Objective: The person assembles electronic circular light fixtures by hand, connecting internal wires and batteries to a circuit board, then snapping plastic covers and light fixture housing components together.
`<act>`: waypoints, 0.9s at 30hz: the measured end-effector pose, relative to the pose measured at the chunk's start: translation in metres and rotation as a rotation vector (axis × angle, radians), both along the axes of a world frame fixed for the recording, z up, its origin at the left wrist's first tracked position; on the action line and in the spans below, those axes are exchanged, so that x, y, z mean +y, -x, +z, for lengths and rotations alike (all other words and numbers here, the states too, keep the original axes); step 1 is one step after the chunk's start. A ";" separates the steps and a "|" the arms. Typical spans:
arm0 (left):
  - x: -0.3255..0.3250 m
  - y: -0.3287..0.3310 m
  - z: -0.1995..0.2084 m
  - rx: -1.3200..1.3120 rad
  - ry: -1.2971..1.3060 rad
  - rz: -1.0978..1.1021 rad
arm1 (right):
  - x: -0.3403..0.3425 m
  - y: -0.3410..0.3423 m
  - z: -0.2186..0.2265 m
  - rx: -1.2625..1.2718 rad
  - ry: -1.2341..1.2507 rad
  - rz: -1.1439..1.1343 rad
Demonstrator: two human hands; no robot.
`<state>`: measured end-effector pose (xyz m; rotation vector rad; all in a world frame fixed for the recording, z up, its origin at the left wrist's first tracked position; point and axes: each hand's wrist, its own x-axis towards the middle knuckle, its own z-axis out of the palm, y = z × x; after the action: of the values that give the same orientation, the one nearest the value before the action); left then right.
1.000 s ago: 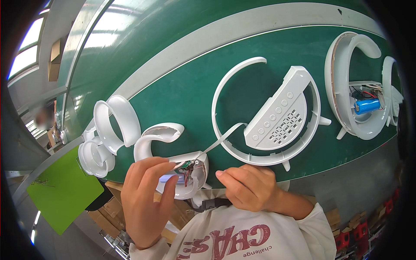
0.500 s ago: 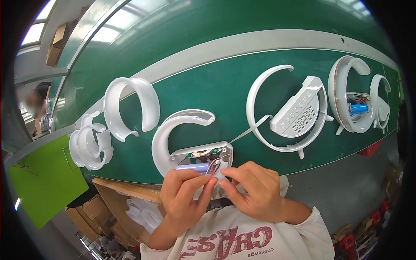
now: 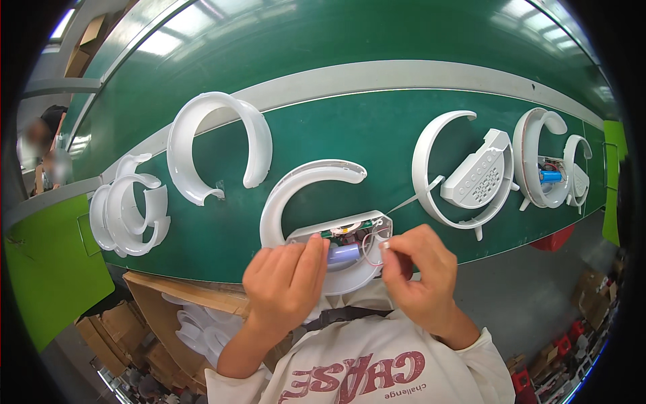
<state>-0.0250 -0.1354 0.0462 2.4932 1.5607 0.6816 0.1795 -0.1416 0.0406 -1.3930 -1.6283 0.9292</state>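
In front of me lies a white C-shaped housing (image 3: 272, 209) with its base compartment facing up. Inside sit a lavender cylindrical battery (image 3: 344, 254), a green circuit board and thin red and dark wires (image 3: 365, 250). My left hand (image 3: 286, 276) is closed at the left of the compartment, fingers together over its edge and the battery's left end; its thumb is hidden. At the right end, my right hand (image 3: 427, 269) pinches a small white connector (image 3: 385, 246) between thumb and index finger. The wires loop from near it into the compartment.
A white ring frame with a perforated panel (image 3: 481, 175) lies to the right. Beyond it stand a housing with a blue battery (image 3: 550, 176) and another ring. White curved shells (image 3: 182, 158) stand at left. Below the green table (image 3: 323, 118) is a cardboard box (image 3: 151, 296) of white parts.
My hands have moved apart: the right draws the connector up and right, while the left has shifted onto the compartment's left side. The view has also shifted, moving the housing rightward in the picture.
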 end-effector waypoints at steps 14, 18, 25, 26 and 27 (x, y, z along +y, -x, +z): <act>-0.017 -0.018 0.004 -0.059 0.110 -0.218 | 0.044 -0.049 0.004 0.459 0.177 -0.161; -0.029 -0.055 -0.004 -0.076 0.049 -0.084 | 0.046 -0.046 -0.005 0.509 0.150 -0.233; 0.011 -0.048 0.017 -0.359 0.264 -0.030 | 0.064 -0.050 -0.004 0.071 -0.302 -0.040; 0.020 -0.045 0.017 -0.388 0.225 0.014 | 0.066 -0.048 -0.004 0.079 -0.301 -0.038; 0.030 -0.046 0.020 -0.386 0.227 0.012 | 0.067 -0.047 -0.003 0.084 -0.289 -0.008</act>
<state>0.0212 -0.1053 0.0665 2.0440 1.4210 0.8709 0.2267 -0.0747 0.0377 -1.1464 -1.6195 0.7050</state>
